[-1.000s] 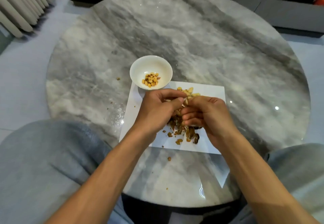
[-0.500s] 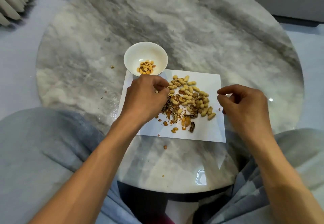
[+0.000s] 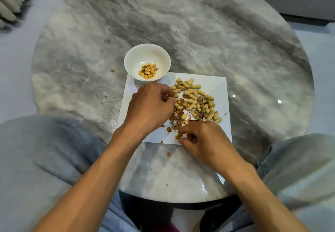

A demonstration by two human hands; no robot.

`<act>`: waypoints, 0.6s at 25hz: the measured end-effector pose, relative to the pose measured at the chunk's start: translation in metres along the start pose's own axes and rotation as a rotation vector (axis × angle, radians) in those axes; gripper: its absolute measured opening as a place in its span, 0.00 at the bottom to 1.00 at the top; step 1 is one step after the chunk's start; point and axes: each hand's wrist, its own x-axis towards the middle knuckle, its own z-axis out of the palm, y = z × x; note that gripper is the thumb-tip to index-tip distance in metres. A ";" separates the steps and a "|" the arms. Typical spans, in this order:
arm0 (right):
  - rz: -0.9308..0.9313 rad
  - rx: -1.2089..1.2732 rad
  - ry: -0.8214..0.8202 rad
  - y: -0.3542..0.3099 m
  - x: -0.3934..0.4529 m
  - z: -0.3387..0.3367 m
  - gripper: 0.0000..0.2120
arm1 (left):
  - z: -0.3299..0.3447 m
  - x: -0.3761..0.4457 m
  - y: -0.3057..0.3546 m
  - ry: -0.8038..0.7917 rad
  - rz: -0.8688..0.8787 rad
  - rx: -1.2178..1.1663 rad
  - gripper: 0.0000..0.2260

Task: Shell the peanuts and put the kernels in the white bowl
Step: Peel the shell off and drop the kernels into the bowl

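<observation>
The left hand (image 3: pixel 151 104) curls its fingers at the edge of the peanuts (image 3: pixel 196 101) piled on white paper (image 3: pixel 220 88); what it holds I cannot tell. The right hand (image 3: pixel 203 139) pinches shell bits (image 3: pixel 178 136) at the pile's near edge, and the white bowl (image 3: pixel 147 63) of kernels (image 3: pixel 148 70) stands on the surface (image 3: pixel 217 32) touching the paper's far left corner

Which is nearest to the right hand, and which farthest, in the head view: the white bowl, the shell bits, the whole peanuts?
From the right hand:
1. Shell bits, just beyond its fingertips on the paper.
2. Whole peanuts, farther back on the paper.
3. White bowl, farthest, at the paper's far-left corner.
</observation>
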 end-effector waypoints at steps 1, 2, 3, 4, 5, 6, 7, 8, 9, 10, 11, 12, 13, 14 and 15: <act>-0.023 -0.053 0.000 0.000 0.002 0.006 0.04 | 0.000 0.000 0.000 0.005 0.000 -0.002 0.07; -0.027 -0.095 -0.003 0.001 0.004 0.011 0.05 | 0.000 0.000 0.000 0.008 -0.001 -0.004 0.07; -0.022 -0.113 -0.008 0.002 0.006 0.014 0.07 | 0.000 0.000 0.000 0.008 0.000 -0.004 0.07; -0.013 -0.112 -0.010 0.002 0.008 0.016 0.07 | 0.000 0.000 0.001 0.006 0.005 -0.004 0.07; -0.005 -0.102 -0.010 0.002 0.009 0.017 0.07 | 0.000 0.000 0.001 0.004 0.011 -0.004 0.08; 0.010 -0.082 -0.009 0.002 0.009 0.017 0.07 | 0.001 0.000 0.001 0.003 0.016 -0.004 0.08; 0.032 -0.058 -0.007 0.001 0.009 0.018 0.05 | 0.000 0.000 0.002 0.004 0.020 -0.007 0.08; 0.060 -0.039 -0.003 0.001 0.009 0.017 0.04 | 0.000 -0.001 0.002 0.006 0.022 -0.009 0.08; 0.090 -0.029 0.003 0.001 0.008 0.017 0.02 | -0.001 -0.001 0.002 0.008 0.023 -0.012 0.08; 0.114 -0.028 0.012 0.001 0.007 0.016 0.03 | -0.001 -0.001 0.001 0.010 0.023 -0.013 0.08; 0.129 -0.035 0.017 0.001 0.006 0.016 0.04 | 0.000 -0.001 0.002 0.009 0.023 -0.015 0.08; 0.141 -0.048 0.019 0.002 0.006 0.016 0.05 | 0.000 -0.001 0.002 0.006 0.027 -0.017 0.08; 0.150 -0.068 0.022 0.002 0.005 0.016 0.05 | 0.000 -0.001 0.002 0.000 0.032 -0.014 0.08; 0.160 -0.090 0.023 0.001 0.005 0.016 0.04 | -0.001 -0.001 0.002 -0.009 0.039 -0.002 0.07; 0.165 -0.115 0.024 0.000 0.005 0.016 0.04 | -0.003 -0.002 0.001 -0.027 0.049 0.025 0.06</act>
